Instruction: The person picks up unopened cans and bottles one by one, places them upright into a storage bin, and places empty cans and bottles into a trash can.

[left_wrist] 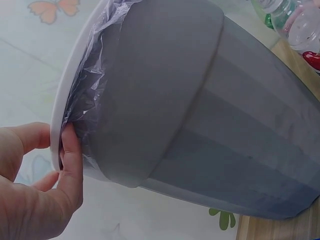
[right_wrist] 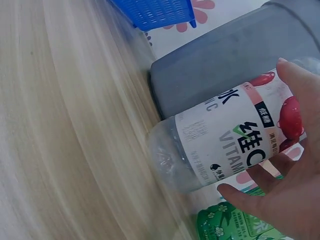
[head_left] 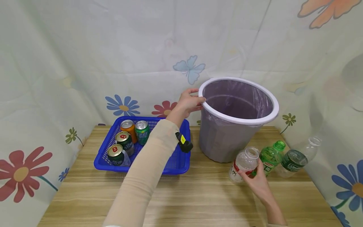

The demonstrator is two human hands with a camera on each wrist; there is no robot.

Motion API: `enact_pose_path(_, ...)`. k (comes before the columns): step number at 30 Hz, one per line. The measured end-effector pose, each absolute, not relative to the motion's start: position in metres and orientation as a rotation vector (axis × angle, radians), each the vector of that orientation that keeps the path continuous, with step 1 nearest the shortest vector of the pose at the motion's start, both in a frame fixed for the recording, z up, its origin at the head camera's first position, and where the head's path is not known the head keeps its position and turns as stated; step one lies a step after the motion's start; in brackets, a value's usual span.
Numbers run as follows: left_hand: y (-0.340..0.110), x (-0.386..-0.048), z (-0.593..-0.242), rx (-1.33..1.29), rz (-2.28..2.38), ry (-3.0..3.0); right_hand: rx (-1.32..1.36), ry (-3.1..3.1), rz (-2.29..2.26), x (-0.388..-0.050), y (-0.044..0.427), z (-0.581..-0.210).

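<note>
A grey bin (head_left: 224,138) with a white rim and a clear liner stands at the back right, tilted slightly. My left hand (head_left: 188,103) pinches the left side of its rim; the left wrist view shows fingers (left_wrist: 73,165) under the rim (left_wrist: 62,95). In front of the bin my right hand (head_left: 258,183) grips a clear bottle (head_left: 241,165) with a white and red label, uncapped in the head view. The right wrist view shows the thumb and fingers around that bottle (right_wrist: 225,132), its base near the wooden surface.
A green bottle (head_left: 270,156) and a clear bottle with a dark green label (head_left: 295,160) stand right of the held one. At the left, a blue basket (head_left: 175,164) holds several cans (head_left: 123,142). A patterned cloth hangs behind and beside the table (head_left: 198,201).
</note>
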State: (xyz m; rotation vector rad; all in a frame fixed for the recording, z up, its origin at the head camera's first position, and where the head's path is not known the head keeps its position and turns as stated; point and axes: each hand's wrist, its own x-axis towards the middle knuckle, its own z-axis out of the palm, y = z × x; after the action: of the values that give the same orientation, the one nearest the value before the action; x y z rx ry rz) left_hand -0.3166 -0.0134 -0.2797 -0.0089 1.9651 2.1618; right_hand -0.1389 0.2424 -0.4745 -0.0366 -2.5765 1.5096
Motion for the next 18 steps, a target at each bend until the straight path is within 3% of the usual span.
enact_pose_path(18, -0.0118, -0.3149, -0.2804, 0.013, 2.139, 1.970, -0.098, -2.573, 1.548, -0.1412, 0.2423, -0.4817)
